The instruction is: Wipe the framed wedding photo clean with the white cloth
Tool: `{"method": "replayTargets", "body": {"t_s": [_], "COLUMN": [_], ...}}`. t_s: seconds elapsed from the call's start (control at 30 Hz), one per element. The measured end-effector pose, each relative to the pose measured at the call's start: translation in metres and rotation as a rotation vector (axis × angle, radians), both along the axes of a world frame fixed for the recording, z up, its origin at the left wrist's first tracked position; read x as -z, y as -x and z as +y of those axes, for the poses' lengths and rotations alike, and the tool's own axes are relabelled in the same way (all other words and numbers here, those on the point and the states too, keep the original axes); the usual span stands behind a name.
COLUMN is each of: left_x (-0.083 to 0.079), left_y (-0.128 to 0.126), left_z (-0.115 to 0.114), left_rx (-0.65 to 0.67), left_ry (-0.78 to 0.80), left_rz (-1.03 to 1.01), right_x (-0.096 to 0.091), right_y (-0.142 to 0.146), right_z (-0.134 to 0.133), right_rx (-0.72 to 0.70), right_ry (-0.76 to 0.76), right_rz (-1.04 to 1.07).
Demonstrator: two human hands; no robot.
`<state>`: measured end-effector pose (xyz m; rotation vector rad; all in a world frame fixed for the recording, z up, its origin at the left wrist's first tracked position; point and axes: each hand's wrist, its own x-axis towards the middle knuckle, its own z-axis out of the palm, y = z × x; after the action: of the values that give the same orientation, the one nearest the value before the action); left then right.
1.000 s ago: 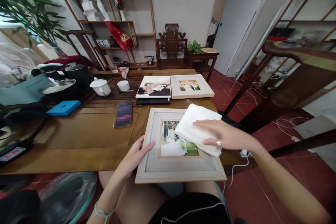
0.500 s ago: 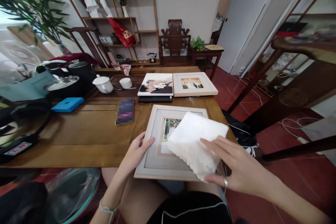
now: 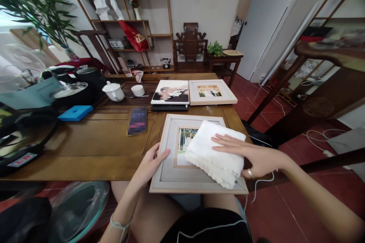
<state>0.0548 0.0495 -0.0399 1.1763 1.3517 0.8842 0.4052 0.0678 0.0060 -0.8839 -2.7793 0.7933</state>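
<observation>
A picture frame (image 3: pixel 163 177) with a wide grey-white border and pale wood edges lies partly on the table and juts over its front edge, above my lap. Its photo (image 3: pixel 182 140) shows a person among greenery, partly covered. My left hand (image 3: pixel 154 163) grips the frame's left side, thumb on top and fingers underneath. On the right half of the frame rests a folded white fluffy cloth (image 3: pixel 211 148). My right hand (image 3: pixel 242 152), wearing a ring, lies flat on the cloth with fingers stretched out, its thumb near the frame's right edge.
Behind the frame lie another framed photo (image 3: pixel 232 98) and a photo panel (image 3: pixel 168 91) on a dark base. To the left are a dark pixelated item (image 3: pixel 138 120), a blue box (image 3: pixel 75 113), a white teapot (image 3: pixel 113 93) and headphones (image 3: pixel 42 136). A bin (image 3: pixel 94 212) stands below.
My right hand has turned flatter and slid up and right over the cloth. The cloth has shifted slightly, and the frame's lower edge has moved a little right. My left hand keeps its grip.
</observation>
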Motion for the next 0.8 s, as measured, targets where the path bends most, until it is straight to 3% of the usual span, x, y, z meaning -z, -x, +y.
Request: {"method": "replayTargets", "body": {"t_s": [0.13,0.27,0.47,0.67,0.8], "left_x": [0.001,0.000,-0.004,0.001,0.002], "left_y": [-0.001,-0.003,0.002,0.009,0.007], "left_z": [-0.002,-0.005,0.004,0.012,0.012], "left_rx": [-0.011,-0.034,0.013,0.017,0.009], "left_ry": [-0.017,-0.082,-0.011,0.020,0.014], "left_rz": [0.026,0.054,0.075,0.069,0.074], "right_x": [-0.003,0.010,0.026,0.008,0.003], "right_y": [0.005,0.012,0.025,0.056,0.072], "right_z": [0.005,0.011,0.026,0.027,0.032], "right_rx": [0.006,-0.009,0.054,0.024,0.154], "right_ry": [-0.079,-0.245,-0.460,-0.485,-0.374], "right_rz": [-0.037,-0.015,0.098,-0.005,0.063]}}
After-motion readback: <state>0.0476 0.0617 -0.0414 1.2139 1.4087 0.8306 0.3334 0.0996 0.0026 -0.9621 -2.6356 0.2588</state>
